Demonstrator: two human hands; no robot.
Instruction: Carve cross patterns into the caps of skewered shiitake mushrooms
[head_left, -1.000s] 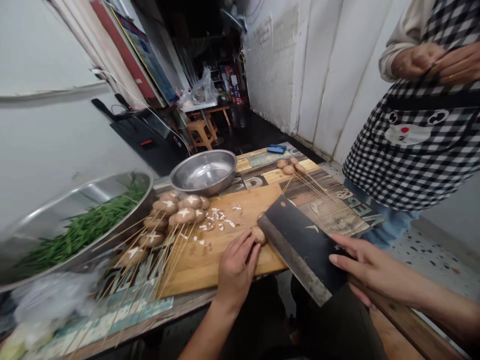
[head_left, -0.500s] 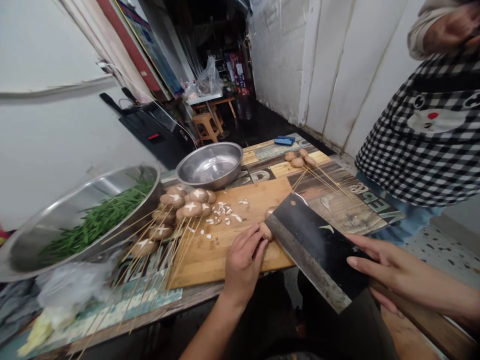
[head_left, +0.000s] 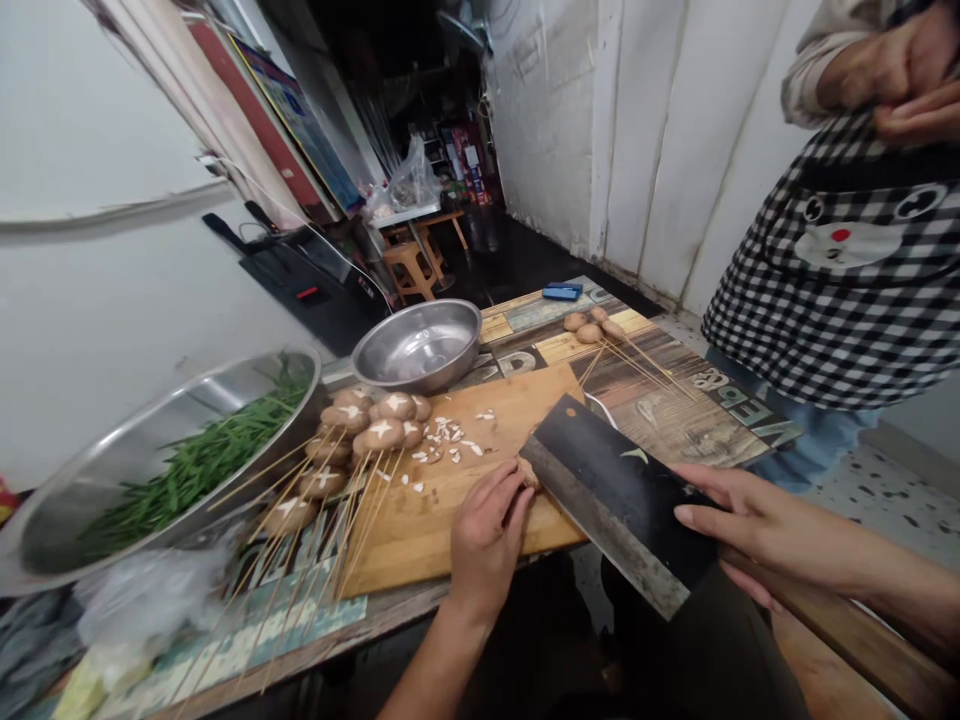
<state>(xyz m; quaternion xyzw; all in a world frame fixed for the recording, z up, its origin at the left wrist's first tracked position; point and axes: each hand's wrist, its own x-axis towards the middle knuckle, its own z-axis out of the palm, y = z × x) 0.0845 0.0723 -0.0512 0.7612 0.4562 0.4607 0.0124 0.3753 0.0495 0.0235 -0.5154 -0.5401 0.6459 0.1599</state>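
My left hand (head_left: 489, 535) has its fingers closed on a brown mushroom (head_left: 529, 474) over the right part of the wooden cutting board (head_left: 427, 520). In my right hand (head_left: 757, 530) is a dark cleaver (head_left: 619, 500), held where the blade meets the wooden handle. The blade's far corner lies against the mushroom and partly covers it. White mushroom trimmings (head_left: 448, 432) are scattered on the board. At its left edge, skewered mushrooms (head_left: 382, 434) with white crosses cut in their caps are piled, their sticks pointing toward me.
A large metal basin (head_left: 300, 400) of green vegetables (head_left: 217, 440) stands left. Behind the board is a steel bowl (head_left: 424, 345). More skewered mushrooms (head_left: 590, 332) and a blue box (head_left: 562, 291) lie at the table's far right. A person in a checkered apron (head_left: 840, 300) stands right.
The cleaver and my right hand have shifted slightly left, and the blade now covers more of the mushroom. The other person's hands have come further into view. My view has tilted slightly.
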